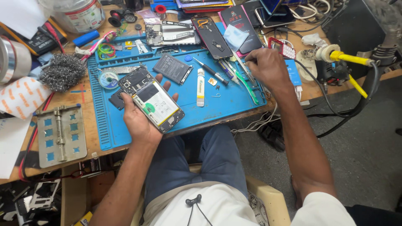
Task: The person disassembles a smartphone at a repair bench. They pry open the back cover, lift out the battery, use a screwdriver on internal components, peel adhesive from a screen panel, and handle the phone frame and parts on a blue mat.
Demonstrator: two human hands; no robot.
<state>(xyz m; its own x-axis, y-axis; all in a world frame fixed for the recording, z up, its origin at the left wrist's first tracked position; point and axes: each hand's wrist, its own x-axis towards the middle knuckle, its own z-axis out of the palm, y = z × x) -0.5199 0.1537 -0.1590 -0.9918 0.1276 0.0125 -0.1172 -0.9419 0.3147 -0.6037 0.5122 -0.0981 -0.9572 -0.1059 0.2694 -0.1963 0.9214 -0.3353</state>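
Opened smartphone (pixel 153 103) is gripped in the left hand (pixel 140 119) above the blue mat (pixel 226 104), while tools (pixel 245 77) are pinched by the right hand (pixel 268 67).

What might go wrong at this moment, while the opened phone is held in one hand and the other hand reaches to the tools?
1. The left hand alone holds the opened phone above the blue mat, with its battery exposed; it may slip and fall.
2. The right hand reaches among crowded tools; it may knock the small screwdriver or scatter small parts.
3. The loose battery lies near sharp tips, so a puncture seems possible.
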